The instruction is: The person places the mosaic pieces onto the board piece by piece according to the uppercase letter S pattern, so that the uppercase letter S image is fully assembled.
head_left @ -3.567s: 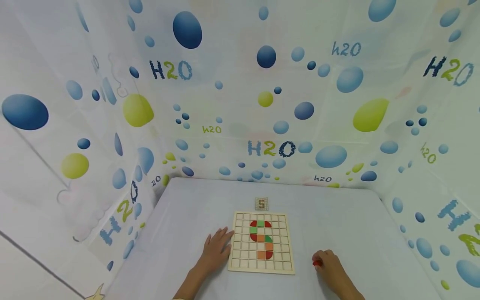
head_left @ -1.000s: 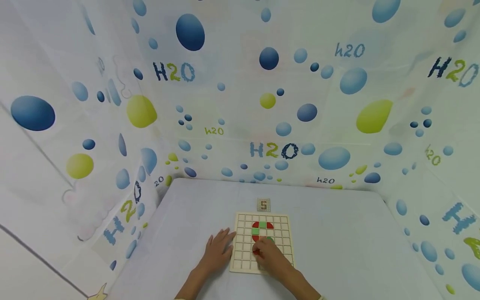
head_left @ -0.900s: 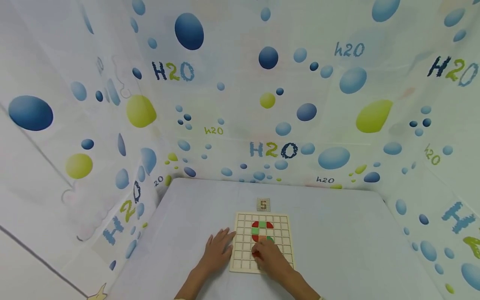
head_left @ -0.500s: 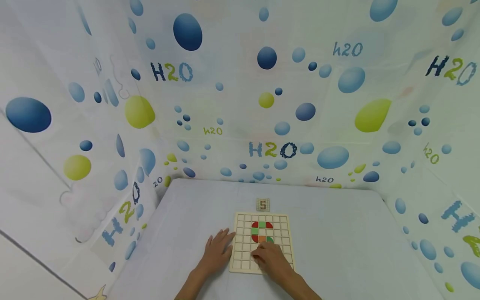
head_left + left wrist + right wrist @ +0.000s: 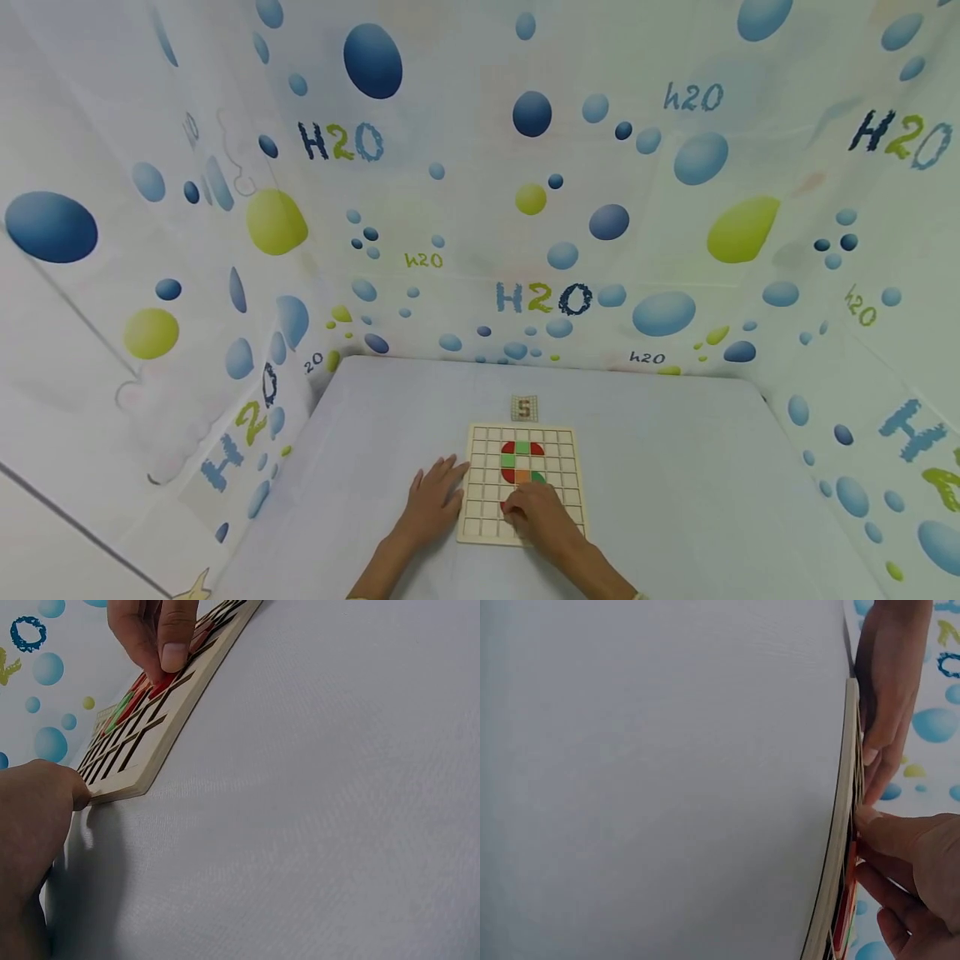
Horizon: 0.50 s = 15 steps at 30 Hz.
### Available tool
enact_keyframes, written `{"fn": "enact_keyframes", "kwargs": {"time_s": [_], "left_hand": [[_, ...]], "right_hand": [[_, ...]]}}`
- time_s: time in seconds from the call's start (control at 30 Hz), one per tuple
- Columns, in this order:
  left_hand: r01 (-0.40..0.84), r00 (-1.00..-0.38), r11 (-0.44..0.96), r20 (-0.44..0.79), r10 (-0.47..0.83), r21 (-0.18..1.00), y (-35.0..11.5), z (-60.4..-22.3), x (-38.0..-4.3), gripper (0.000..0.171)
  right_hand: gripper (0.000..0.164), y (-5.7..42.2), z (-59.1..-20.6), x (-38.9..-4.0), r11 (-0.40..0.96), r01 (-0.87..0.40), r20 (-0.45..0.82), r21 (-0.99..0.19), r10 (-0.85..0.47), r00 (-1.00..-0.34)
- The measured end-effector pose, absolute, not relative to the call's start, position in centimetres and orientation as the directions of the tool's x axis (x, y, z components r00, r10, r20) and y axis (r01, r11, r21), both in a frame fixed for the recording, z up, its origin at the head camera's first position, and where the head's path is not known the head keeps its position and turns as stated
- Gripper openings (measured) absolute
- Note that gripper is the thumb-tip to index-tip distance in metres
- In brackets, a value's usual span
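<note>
A wooden grid board [image 5: 480, 483] lies on the table with red, green and orange tiles set in some of its squares. Over the lower middle of the board, my right hand [image 5: 543, 517] pinches a small red tile [image 5: 504, 507] with a rounded edge, also visible as a red tile [image 5: 163, 685] under the fingertips in the left wrist view. That hand covers several squares and the lower tiles. My left hand [image 5: 433, 504] rests by the board's left edge with its fingers extended, its fingertips touching the edge.
Just beyond the board lies a small pattern card [image 5: 524, 407] with an S-like figure on a grid. A white cloth covers the table [image 5: 660, 467]. Behind and at the sides hang white curtains [image 5: 465, 208] printed with drops and H2O lettering.
From right of the board, my right hand has carried the red tile over its lower middle. During the last second the hand has barely shifted there. My left hand has stayed in place.
</note>
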<state>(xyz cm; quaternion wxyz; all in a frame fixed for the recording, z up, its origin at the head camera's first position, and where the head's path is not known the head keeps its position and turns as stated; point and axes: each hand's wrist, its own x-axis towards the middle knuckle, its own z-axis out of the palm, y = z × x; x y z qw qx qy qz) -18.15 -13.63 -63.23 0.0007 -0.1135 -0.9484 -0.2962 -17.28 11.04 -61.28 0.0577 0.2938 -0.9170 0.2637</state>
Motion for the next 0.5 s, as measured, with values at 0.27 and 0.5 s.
{"fn": "enact_keyframes", "kwargs": {"time_s": [0.27, 0.5], "left_hand": [[0.228, -0.971, 0.798, 0.074, 0.225, 0.557, -13.52, -63.23, -18.17, 0.046], [0.228, -0.971, 0.806, 0.063, 0.232, 0.546, -13.4, -63.06, -18.08, 0.046]], "right_hand": [[0.011, 11.09, -61.44, -16.81, 0.775, -0.51, 0.211, -0.373, -0.464, -0.86], [0.012, 11.28, -61.0, -16.52, 0.79, -0.493, 0.202, -0.363, -0.45, -0.87]]}}
